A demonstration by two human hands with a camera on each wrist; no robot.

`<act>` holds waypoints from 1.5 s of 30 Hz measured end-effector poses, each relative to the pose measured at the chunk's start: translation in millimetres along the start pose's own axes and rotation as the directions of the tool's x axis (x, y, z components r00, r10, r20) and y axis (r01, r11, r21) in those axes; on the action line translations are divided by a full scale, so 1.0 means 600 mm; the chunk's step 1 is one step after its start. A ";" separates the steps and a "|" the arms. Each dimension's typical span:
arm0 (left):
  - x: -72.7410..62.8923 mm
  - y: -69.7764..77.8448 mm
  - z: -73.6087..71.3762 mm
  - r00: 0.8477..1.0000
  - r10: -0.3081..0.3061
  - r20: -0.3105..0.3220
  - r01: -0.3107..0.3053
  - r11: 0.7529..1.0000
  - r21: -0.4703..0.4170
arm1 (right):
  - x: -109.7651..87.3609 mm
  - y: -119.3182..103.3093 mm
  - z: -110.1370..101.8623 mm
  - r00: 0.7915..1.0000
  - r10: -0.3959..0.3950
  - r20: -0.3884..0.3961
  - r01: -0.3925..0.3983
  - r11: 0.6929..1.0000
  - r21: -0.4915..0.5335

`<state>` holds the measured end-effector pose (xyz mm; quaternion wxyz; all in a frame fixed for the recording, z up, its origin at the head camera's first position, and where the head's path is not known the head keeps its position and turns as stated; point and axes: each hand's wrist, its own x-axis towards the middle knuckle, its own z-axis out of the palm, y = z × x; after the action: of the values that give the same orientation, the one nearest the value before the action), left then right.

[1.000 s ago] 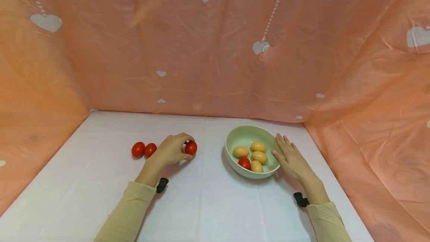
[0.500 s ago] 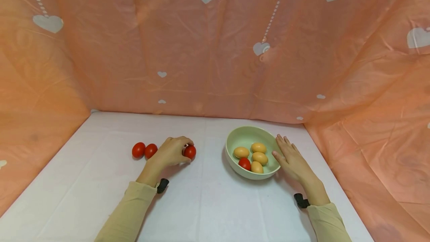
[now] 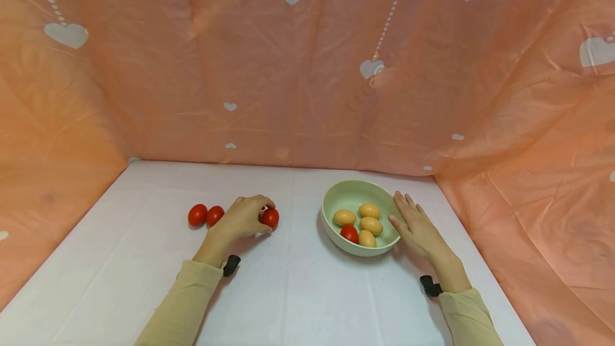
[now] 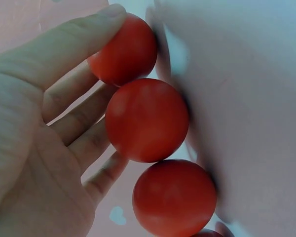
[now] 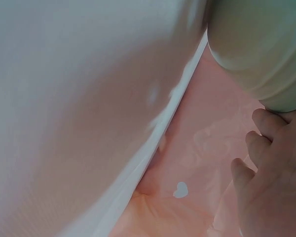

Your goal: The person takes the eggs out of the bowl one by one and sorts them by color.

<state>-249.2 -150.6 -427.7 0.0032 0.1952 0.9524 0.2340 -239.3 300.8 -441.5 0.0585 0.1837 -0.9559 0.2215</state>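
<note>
Left hand (image 3: 242, 218), fingers clamped on a tomato (image 3: 271, 218) left of the bowl (image 3: 353, 194)! A gentle squeeze suits it, lifting clear of the other tomatoes (image 3: 197, 215); right hand (image 3: 420, 233), fingers outstretched, rests against the bowl.

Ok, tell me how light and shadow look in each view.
Head view: bright, fairly sharp, soft shadow under the green bowl; left wrist view: greyer, dark shadow beside the red tomatoes; right wrist view: hazy, broad blurred shadow across the white tablecloth.
</note>
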 end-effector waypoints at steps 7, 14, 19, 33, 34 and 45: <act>0.000 -0.002 0.000 1.000 -0.004 0.007 0.004 1.000 -0.004 | 0.000 0.002 0.000 1.000 0.000 0.004 0.000 1.000 -0.004; 0.002 -0.003 0.002 1.000 -0.002 0.012 0.002 1.000 -0.005 | -0.001 0.003 -0.001 1.000 -0.003 0.000 0.003 1.000 -0.006; 0.001 0.001 0.001 1.000 -0.001 0.011 0.002 1.000 -0.012 | -0.002 0.003 -0.002 1.000 -0.002 -0.001 0.002 1.000 -0.007; -0.001 0.013 -0.005 1.000 -0.003 0.011 0.003 0.999 -0.032 | 0.000 0.004 -0.002 1.000 -0.004 0.001 0.004 1.000 -0.007; -0.001 0.014 -0.006 1.000 0.000 0.007 0.000 0.999 -0.035 | 0.000 0.004 -0.001 1.000 -0.004 0.000 0.004 1.000 -0.007; 0.009 0.032 -0.005 0.993 0.090 -0.077 -0.093 0.995 -0.039 | 0.003 0.006 0.004 1.000 -0.002 0.000 0.002 1.000 -0.002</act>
<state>-247.2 -134.2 -415.9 -0.0390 0.2297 0.9368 0.2611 -242.6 302.3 -444.9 0.0587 0.1845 -0.9560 0.2203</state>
